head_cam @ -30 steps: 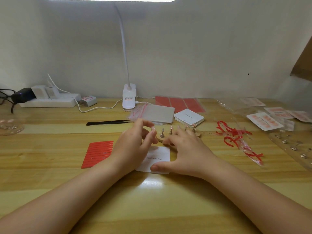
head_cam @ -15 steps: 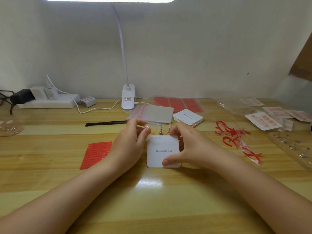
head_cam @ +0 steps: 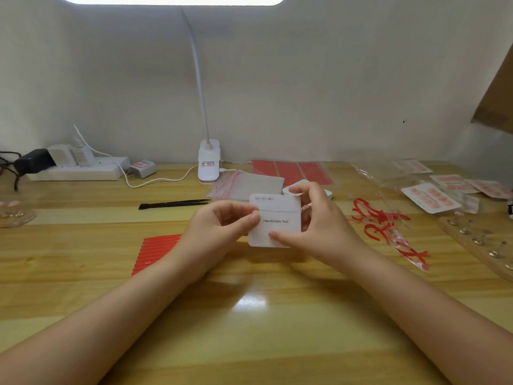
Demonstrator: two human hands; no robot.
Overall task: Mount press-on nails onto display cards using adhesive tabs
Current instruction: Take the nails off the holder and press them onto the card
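Display card (head_cam: 277, 215), white and printed "Handmade Nail", is held raised above the bench (head_cam: 249, 315) at centre, tilted toward the camera. Left hand (head_cam: 219, 229) pinches the card's 9 o'clock edge, thumb on the face and fingers curled behind. Right hand (head_cam: 319, 220) grips the 3 o'clock edge, thumb pressed on the lower face and fingers curled round the upper corner. Whether a nail is already on the card cannot be told.

Red adhesive tab sheet (head_cam: 158, 250) lies on the bench at 9 o'clock of the hands, partly under the left wrist. Black tweezers (head_cam: 175, 204) lie at 10 o'clock. Stack of clear sleeves (head_cam: 247, 186) sits at 12 o'clock behind the card, beside the clip lamp (head_cam: 208, 165). Peeled red backing strips (head_cam: 383, 226) lie at 3 o'clock, near finished nail cards (head_cam: 429, 197).
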